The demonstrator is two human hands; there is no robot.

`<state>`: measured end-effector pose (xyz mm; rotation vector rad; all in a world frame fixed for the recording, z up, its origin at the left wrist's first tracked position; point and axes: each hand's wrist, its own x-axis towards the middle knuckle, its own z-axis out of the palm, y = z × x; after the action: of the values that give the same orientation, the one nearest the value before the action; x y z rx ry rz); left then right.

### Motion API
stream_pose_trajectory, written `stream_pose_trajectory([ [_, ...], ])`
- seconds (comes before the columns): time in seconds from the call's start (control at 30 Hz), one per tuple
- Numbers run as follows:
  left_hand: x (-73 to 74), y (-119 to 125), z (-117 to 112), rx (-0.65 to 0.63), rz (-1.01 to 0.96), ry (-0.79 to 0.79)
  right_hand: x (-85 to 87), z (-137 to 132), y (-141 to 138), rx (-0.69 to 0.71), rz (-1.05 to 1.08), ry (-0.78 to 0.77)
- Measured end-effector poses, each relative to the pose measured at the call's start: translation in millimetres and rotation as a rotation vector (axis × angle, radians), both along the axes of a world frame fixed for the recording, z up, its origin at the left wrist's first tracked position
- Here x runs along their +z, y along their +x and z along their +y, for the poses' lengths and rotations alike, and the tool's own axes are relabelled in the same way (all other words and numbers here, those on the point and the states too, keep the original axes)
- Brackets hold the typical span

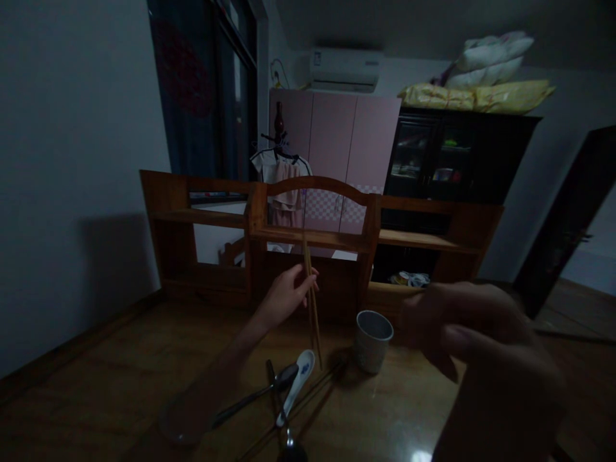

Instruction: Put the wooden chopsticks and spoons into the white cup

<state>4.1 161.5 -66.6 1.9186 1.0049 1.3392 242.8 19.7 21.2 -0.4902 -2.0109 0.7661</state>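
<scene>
My left hand point(287, 295) is raised over the wooden table point(110, 378) and pinches a pair of wooden chopsticks point(312, 301) that hang nearly upright. Their tips hover above a white ceramic spoon point(298, 382) with a blue mark. Beside the spoon lie metal spoons point(262, 391) and more chopsticks point(320, 385). A grey metal cup point(373, 340) stands upright just right of the chopsticks. My right hand point(476, 340) is close to the camera at the right, blurred, fingers curled loosely, with nothing visible in it.
A wooden shelf unit point(317, 237) stands at the table's far edge. Behind it are a pink wardrobe point(346, 147), a dark glass cabinet point(433, 160) with bedding on top, and an air conditioner point(344, 69). A grey wall runs along the left. The room is dim.
</scene>
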Motion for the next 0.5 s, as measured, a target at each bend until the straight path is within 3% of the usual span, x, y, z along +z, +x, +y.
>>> stream_pose_trajectory([
  [0.1, 12.0, 20, -37, -0.254, 0.078, -0.039, 7.4, 12, -10, -0.276, -0.058, -0.025],
  [0.23, 7.0, 43, -61, -0.375, 0.155, 0.013, 1.4, 44, -9, -0.596, -0.130, 0.136],
  [0.3, -2.2, 49, -60, -0.413, 0.176, -0.007, -7.4, 59, -2, -0.564, -0.288, 0.097],
  [0.4, -16.6, 52, -50, -0.470, 0.196, -0.068, -20.1, 76, 7, -0.329, -0.536, -0.120],
  [0.5, -26.8, 52, -39, -0.504, 0.172, -0.085, -28.0, 87, 10, -0.148, -0.575, -0.307],
])
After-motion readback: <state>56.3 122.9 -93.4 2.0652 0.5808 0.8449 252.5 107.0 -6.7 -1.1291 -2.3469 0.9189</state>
